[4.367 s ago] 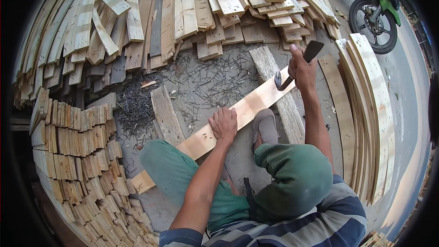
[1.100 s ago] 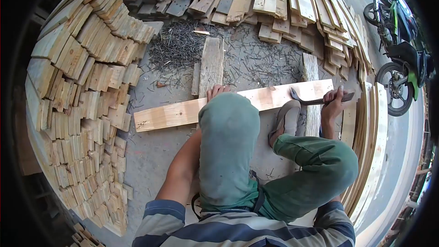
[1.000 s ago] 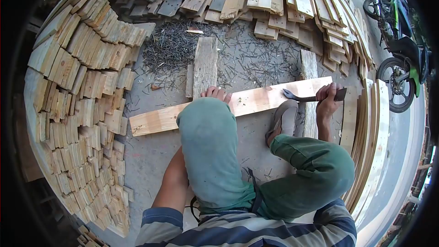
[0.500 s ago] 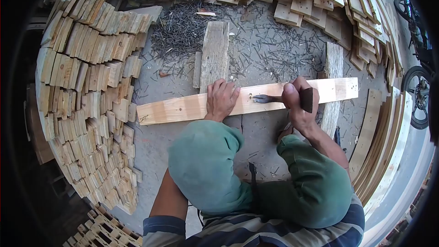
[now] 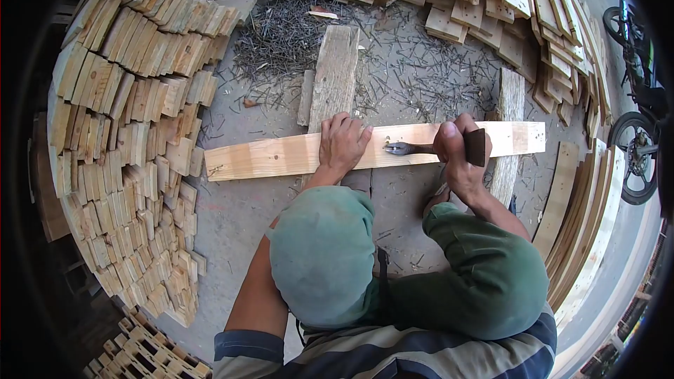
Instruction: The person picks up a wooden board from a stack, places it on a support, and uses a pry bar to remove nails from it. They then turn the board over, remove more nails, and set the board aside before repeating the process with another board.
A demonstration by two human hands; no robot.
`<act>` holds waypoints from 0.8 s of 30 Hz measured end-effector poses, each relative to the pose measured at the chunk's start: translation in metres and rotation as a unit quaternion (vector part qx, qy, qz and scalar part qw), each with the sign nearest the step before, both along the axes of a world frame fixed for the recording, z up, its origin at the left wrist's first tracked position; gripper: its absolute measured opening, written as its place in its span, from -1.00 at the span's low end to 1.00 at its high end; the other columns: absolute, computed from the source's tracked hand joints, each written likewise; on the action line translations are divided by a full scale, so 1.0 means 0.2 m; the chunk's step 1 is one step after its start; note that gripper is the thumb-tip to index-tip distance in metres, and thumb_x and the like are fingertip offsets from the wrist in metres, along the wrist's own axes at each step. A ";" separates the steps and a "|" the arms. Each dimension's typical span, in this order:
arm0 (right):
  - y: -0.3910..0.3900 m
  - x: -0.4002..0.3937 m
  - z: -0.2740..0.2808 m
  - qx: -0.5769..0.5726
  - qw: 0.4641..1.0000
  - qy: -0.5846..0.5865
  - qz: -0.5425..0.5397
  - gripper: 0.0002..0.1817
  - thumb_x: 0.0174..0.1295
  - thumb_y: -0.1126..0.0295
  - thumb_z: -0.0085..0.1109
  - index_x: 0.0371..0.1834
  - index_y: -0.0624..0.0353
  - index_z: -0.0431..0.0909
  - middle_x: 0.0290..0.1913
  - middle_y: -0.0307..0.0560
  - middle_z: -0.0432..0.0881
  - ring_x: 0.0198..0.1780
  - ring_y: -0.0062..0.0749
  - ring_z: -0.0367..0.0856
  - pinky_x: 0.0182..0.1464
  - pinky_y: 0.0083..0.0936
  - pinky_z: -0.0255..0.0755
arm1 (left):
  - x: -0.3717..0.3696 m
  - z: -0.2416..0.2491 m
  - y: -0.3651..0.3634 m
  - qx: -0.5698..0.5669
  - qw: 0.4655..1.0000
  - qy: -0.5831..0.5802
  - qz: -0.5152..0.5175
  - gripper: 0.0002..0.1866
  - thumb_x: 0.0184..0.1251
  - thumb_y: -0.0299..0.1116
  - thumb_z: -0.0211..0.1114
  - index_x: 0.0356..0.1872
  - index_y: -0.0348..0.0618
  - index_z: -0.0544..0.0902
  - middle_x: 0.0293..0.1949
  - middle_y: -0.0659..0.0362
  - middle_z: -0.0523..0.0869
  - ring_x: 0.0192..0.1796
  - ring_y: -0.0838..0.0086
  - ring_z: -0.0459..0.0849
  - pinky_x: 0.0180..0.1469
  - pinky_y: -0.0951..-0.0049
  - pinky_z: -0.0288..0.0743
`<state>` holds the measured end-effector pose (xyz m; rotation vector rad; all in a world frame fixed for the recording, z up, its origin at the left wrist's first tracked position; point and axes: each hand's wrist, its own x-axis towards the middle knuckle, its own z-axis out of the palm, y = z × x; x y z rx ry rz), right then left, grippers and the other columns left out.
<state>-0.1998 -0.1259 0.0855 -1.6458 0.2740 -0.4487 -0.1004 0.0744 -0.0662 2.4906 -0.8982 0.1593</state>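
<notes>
A pale wooden board (image 5: 274, 157) lies across two weathered wooden planks on the ground. My left hand (image 5: 343, 142) grips it left of its middle, fingers bent over the far edge and thumb towards the right. My right hand (image 5: 458, 152) is closed around the dark handle of a claw hammer (image 5: 414, 148). Its forked metal claw points left and rests at the board's surface, close to a small hole or nail spot. Whether a nail sits in the claw is too small to tell. The handle's end rises towards me above the right fist.
One support plank (image 5: 335, 74) extends away beyond my left hand; the other support plank (image 5: 511, 95) is at right. Loose nails (image 5: 284, 42) are heaped and scattered on the concrete. Stacked boards (image 5: 133, 147) rise at left, with more board piles behind and at right. A motorcycle (image 5: 635, 147) stands far right.
The board has shifted slightly left in view, and the left hand sits a little further right along it. The claw stays near the same spot, its fork now showing more from above.
</notes>
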 end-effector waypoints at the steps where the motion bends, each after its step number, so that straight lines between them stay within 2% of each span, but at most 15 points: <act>1: 0.01 0.00 0.00 0.003 1.000 -0.020 -0.001 -0.57 0.44 0.31 0.09 -0.63 0.13 0.23 -0.72 -0.27 0.29 -0.66 -0.67 0.19 -0.60 -0.55 0.10 | 0.00 0.00 -0.01 -0.003 1.000 -0.002 0.001 -0.66 0.35 -0.07 0.23 -0.27 -0.16 0.70 -0.24 0.13 0.71 0.08 0.28 0.54 0.12 0.16 0.29; 2: -0.10 0.04 0.00 0.215 0.975 -0.047 -0.042 -0.54 0.48 0.26 -0.01 -0.65 0.04 0.15 -0.73 -0.32 0.17 -0.70 -0.67 0.08 -0.64 -0.56 0.03 | -0.02 0.01 0.02 -0.002 1.000 -0.001 -0.004 -0.66 0.36 -0.07 0.22 -0.26 -0.16 0.70 -0.23 0.14 0.71 0.08 0.29 0.54 0.12 0.17 0.28; 3: -0.32 0.03 -0.12 0.318 0.937 -0.083 -0.115 -0.52 0.50 0.18 -0.11 -0.65 -0.04 0.08 -0.74 -0.34 0.06 -0.73 -0.63 0.00 -0.70 -0.56 -0.02 | -0.03 0.01 0.03 -0.009 1.000 -0.006 0.000 -0.66 0.36 -0.07 0.22 -0.26 -0.16 0.70 -0.23 0.14 0.71 0.08 0.29 0.54 0.12 0.17 0.28; 4: -0.37 -0.01 -0.17 0.328 0.935 -0.120 -0.057 -0.52 0.50 0.16 -0.13 -0.66 -0.04 0.09 -0.74 -0.33 0.05 -0.74 -0.59 0.03 -0.72 -0.56 0.00 | -0.03 -0.02 0.03 -0.010 1.000 0.000 0.001 -0.66 0.36 -0.07 0.22 -0.26 -0.16 0.70 -0.23 0.14 0.71 0.09 0.30 0.53 0.12 0.17 0.28; 7: -0.33 0.02 -0.12 0.339 0.928 -0.095 -0.126 -0.55 0.46 0.22 -0.07 -0.64 -0.03 0.08 -0.75 -0.31 0.04 -0.74 -0.56 0.04 -0.71 -0.57 0.01 | -0.08 -0.01 0.04 0.000 1.000 0.019 -0.015 -0.69 0.37 -0.10 0.23 -0.24 -0.15 0.70 -0.22 0.13 0.72 0.08 0.26 0.55 0.15 0.15 0.30; 8: -0.27 0.03 -0.07 0.304 0.939 -0.098 -0.124 -0.53 0.48 0.21 -0.11 -0.65 -0.04 0.04 -0.75 -0.31 0.02 -0.76 -0.57 -0.02 -0.73 -0.56 -0.03 | -0.07 -0.01 0.04 0.000 1.000 0.019 -0.010 -0.69 0.37 -0.10 0.22 -0.25 -0.14 0.70 -0.22 0.13 0.72 0.08 0.26 0.55 0.14 0.15 0.30; 10: -0.20 -0.05 -0.03 0.252 0.956 -0.149 0.020 -0.57 0.44 0.30 -0.07 -0.63 0.00 0.07 -0.75 -0.31 0.04 -0.74 -0.58 -0.01 -0.70 -0.56 -0.01 | -0.03 0.01 0.04 0.006 1.000 0.015 -0.007 -0.71 0.38 -0.11 0.21 -0.26 -0.13 0.69 -0.21 0.13 0.72 0.08 0.26 0.54 0.13 0.15 0.30; 11: -0.25 -0.09 -0.08 0.282 0.950 -0.125 -0.038 -0.55 0.46 0.25 -0.13 -0.65 -0.03 0.06 -0.76 -0.32 0.02 -0.76 -0.56 0.02 -0.71 -0.53 0.01 | -0.03 0.01 0.03 -0.031 0.999 -0.014 -0.009 -0.69 0.39 -0.10 0.20 -0.34 -0.13 0.68 -0.25 0.14 0.71 0.07 0.27 0.55 0.09 0.15 0.30; 12: -0.39 -0.13 -0.21 0.368 0.912 -0.127 -0.129 -0.55 0.45 0.24 -0.11 -0.65 -0.04 0.07 -0.76 -0.33 0.04 -0.76 -0.55 0.03 -0.71 -0.51 0.01 | -0.04 0.00 0.03 0.000 1.000 -0.027 -0.009 -0.71 0.39 -0.12 0.21 -0.33 -0.13 0.68 -0.25 0.13 0.71 0.07 0.26 0.55 0.10 0.15 0.31; 15: -0.62 -0.21 -0.46 0.484 0.790 -0.094 -0.364 -0.56 0.40 0.20 -0.07 -0.68 -0.10 0.07 -0.78 -0.37 0.04 -0.78 -0.54 0.03 -0.72 -0.47 -0.02 | -0.05 -0.04 0.02 -0.020 1.000 -0.014 -0.009 -0.73 0.37 -0.14 0.22 -0.26 -0.13 0.69 -0.22 0.12 0.72 0.09 0.22 0.54 0.15 0.12 0.30; 17: -0.62 -0.23 -0.43 0.465 0.797 -0.136 -0.360 -0.57 0.37 0.18 -0.06 -0.68 -0.12 0.08 -0.79 -0.37 0.03 -0.79 -0.52 0.02 -0.72 -0.47 -0.04 | -0.04 -0.05 0.02 0.008 1.000 -0.003 -0.002 -0.71 0.39 -0.12 0.21 -0.23 -0.13 0.70 -0.20 0.13 0.73 0.10 0.24 0.53 0.18 0.12 0.30; 19: -0.62 -0.18 -0.28 0.442 0.793 -0.182 -0.378 -0.54 0.38 0.14 -0.10 -0.71 -0.12 0.07 -0.78 -0.36 0.03 -0.81 -0.49 0.04 -0.74 -0.44 0.00 | -0.06 0.02 0.01 0.011 1.000 0.017 -0.003 -0.71 0.40 -0.12 0.21 -0.22 -0.14 0.70 -0.14 0.11 0.72 0.10 0.20 0.55 0.18 0.10 0.31; 21: -0.62 -0.12 -0.19 0.422 0.797 -0.221 -0.371 -0.55 0.38 0.15 -0.05 -0.69 -0.07 0.13 -0.77 -0.35 0.11 -0.80 -0.50 0.12 -0.74 -0.46 0.04 | -0.08 0.03 0.03 0.026 1.000 0.016 -0.004 -0.71 0.40 -0.12 0.21 -0.21 -0.14 0.70 -0.13 0.11 0.72 0.10 0.20 0.55 0.18 0.10 0.31; 23: -0.54 -0.05 -0.07 0.222 0.914 -0.115 -0.320 -0.58 0.40 0.17 0.04 -0.63 -0.01 0.21 -0.75 -0.35 0.18 -0.78 -0.56 0.20 -0.73 -0.51 0.09 | -0.08 0.05 0.00 0.021 1.000 0.006 0.006 -0.70 0.40 -0.12 0.20 -0.21 -0.14 0.70 -0.13 0.11 0.72 0.10 0.20 0.55 0.19 0.10 0.30; 24: -0.52 -0.03 0.00 0.197 0.936 -0.077 -0.283 -0.64 0.38 0.25 0.07 -0.56 0.02 0.20 -0.75 -0.33 0.15 -0.77 -0.55 0.20 -0.72 -0.51 0.09 | -0.08 0.04 0.01 0.015 1.000 -0.002 0.004 -0.71 0.41 -0.11 0.20 -0.24 -0.13 0.70 -0.16 0.13 0.73 0.10 0.22 0.54 0.18 0.12 0.30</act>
